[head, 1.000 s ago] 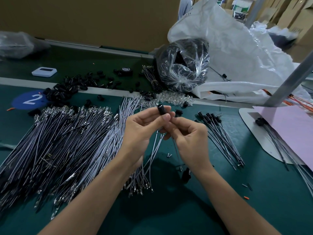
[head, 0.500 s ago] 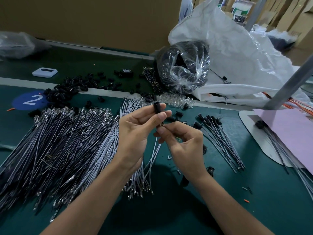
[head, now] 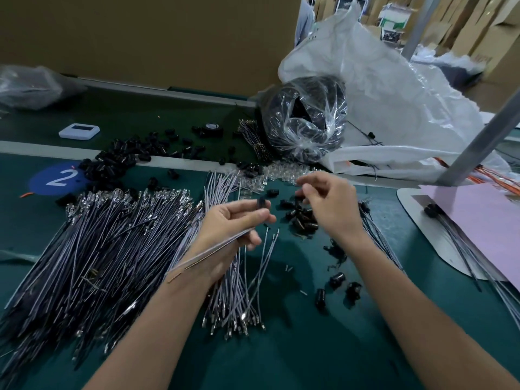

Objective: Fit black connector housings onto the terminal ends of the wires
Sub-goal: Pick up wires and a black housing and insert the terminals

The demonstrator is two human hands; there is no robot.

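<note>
I observed the left hand [head: 230, 220] pinching 1 black housing [head: 261, 203], its wire [head: 208, 253] trailing down-left across the wrist, with the right hand [head: 332, 206] just right, fingers curled, contents indiscernible.

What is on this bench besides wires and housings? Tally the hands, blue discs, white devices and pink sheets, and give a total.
Hands: 2, the left hand and the right hand
Blue disc: 1
White device: 1
Pink sheet: 1
Total: 5
</note>
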